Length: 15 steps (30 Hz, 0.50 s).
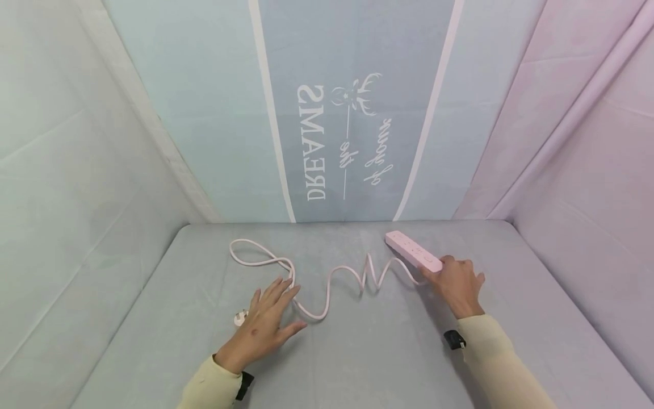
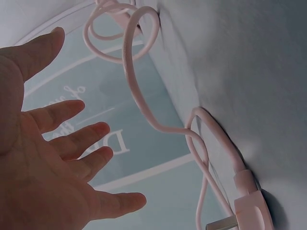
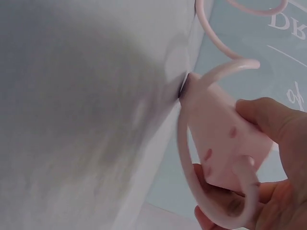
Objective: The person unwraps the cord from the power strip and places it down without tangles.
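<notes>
A pink power strip (image 1: 413, 250) lies at an angle on the right half of the grey surface. My right hand (image 1: 458, 286) grips its near end, thumb on one side and fingers on the other; in the right wrist view that end of the strip (image 3: 220, 139) is lifted, with the cord (image 3: 184, 158) looping out of it. Leftward the pale pink cord (image 1: 327, 289) runs in waves to a loop. Over the cord my left hand (image 1: 265, 325) hovers with fingers spread, holding nothing. Beside it is the three-pin plug (image 1: 240, 318), closer in the left wrist view (image 2: 253, 211).
Grey cloth (image 1: 357, 358) covers the flat surface. A blue fabric panel (image 1: 352, 45) with mirrored lettering stands at the back, and pale fabric walls rise on the left (image 1: 76, 170) and right (image 1: 587, 199).
</notes>
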Each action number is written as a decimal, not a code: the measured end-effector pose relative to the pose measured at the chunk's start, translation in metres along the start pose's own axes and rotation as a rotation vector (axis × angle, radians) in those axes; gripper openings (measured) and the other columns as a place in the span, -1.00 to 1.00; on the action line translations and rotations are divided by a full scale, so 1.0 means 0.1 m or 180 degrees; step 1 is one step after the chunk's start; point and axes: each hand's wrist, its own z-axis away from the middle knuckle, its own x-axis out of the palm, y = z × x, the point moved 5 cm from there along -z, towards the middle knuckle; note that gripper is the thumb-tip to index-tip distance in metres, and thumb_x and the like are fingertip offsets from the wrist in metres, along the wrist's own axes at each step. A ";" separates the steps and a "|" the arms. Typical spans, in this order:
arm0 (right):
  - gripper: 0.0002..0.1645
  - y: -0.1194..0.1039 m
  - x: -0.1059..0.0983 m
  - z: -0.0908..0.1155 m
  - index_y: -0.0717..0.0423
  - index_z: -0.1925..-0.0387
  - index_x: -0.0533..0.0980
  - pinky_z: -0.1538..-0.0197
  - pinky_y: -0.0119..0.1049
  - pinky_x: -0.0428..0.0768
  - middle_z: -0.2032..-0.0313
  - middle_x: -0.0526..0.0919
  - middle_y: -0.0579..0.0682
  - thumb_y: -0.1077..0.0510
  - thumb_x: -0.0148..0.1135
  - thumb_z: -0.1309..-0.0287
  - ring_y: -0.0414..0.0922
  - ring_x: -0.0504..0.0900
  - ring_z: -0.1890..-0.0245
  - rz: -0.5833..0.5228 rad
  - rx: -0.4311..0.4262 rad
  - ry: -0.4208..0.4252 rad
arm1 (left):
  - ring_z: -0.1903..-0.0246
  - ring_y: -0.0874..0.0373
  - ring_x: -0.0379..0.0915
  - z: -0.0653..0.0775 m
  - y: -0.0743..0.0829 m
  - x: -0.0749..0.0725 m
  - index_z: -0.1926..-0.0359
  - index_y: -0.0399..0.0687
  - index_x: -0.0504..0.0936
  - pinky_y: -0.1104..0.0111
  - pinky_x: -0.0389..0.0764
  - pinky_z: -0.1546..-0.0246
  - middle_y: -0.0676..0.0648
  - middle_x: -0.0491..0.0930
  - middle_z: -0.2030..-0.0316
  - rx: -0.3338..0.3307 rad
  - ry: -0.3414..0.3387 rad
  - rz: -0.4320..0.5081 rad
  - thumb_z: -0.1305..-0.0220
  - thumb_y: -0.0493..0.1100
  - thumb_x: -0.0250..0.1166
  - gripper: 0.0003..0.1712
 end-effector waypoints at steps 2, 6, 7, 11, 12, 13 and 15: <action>-0.25 0.02 0.03 0.00 0.47 0.07 0.56 0.04 0.42 0.25 0.25 0.63 0.41 -0.19 0.39 -0.10 0.34 0.47 0.08 0.0058 0.0007 -0.0083 | -0.45 -0.23 0.06 0.00 0.01 0.00 -0.38 -0.17 0.42 -0.41 0.02 -0.26 -0.26 0.29 -0.40 0.0005 -0.0005 -0.0015 -0.19 0.07 0.47 -0.18; -0.27 0.05 0.08 0.00 0.47 0.21 0.55 0.05 0.47 0.24 0.37 0.62 0.36 -0.21 0.38 -0.08 0.35 0.45 0.11 0.0156 -0.0028 -0.0212 | -0.46 -0.21 0.05 -0.01 0.03 0.00 -0.38 -0.15 0.42 -0.40 0.01 -0.27 -0.26 0.28 -0.41 -0.0011 -0.0015 -0.0057 -0.19 0.08 0.47 -0.17; -0.27 0.06 0.09 0.00 0.46 0.23 0.54 0.05 0.49 0.23 0.39 0.62 0.35 -0.22 0.37 -0.08 0.35 0.45 0.12 0.0175 -0.0037 -0.0245 | -0.46 -0.20 0.05 -0.01 0.03 0.00 -0.38 -0.15 0.42 -0.41 0.01 -0.27 -0.26 0.28 -0.41 -0.0009 -0.0009 -0.0065 -0.19 0.08 0.47 -0.17; -0.27 0.07 0.14 0.01 0.48 0.26 0.53 0.06 0.52 0.20 0.40 0.60 0.36 -0.21 0.34 -0.05 0.35 0.44 0.14 0.0241 -0.0038 -0.0320 | -0.46 -0.21 0.04 -0.02 0.04 0.01 -0.39 -0.15 0.41 -0.42 0.03 -0.25 -0.25 0.28 -0.41 -0.0023 0.0001 -0.0114 -0.17 0.08 0.48 -0.15; -0.27 0.07 0.15 0.02 0.48 0.27 0.52 0.06 0.52 0.19 0.40 0.60 0.37 -0.21 0.33 -0.04 0.35 0.43 0.14 0.0265 -0.0036 -0.0330 | -0.46 -0.21 0.04 -0.02 0.04 0.01 -0.39 -0.15 0.41 -0.43 0.03 -0.25 -0.25 0.28 -0.41 -0.0024 0.0004 -0.0127 -0.17 0.08 0.48 -0.15; -0.27 0.07 0.16 0.02 0.48 0.27 0.51 0.07 0.51 0.19 0.40 0.59 0.37 -0.21 0.32 -0.03 0.35 0.43 0.15 0.0285 -0.0032 -0.0322 | -0.46 -0.21 0.04 -0.02 0.04 0.01 -0.39 -0.16 0.41 -0.43 0.03 -0.24 -0.25 0.27 -0.41 -0.0029 0.0007 -0.0139 -0.17 0.08 0.48 -0.15; -0.28 0.06 0.17 0.03 0.48 0.29 0.49 0.08 0.51 0.19 0.40 0.58 0.38 -0.20 0.31 -0.01 0.35 0.44 0.15 0.0315 -0.0033 -0.0284 | -0.46 -0.21 0.03 -0.02 0.05 0.00 -0.39 -0.17 0.40 -0.43 0.02 -0.24 -0.24 0.26 -0.42 -0.0043 0.0004 -0.0165 -0.17 0.09 0.48 -0.14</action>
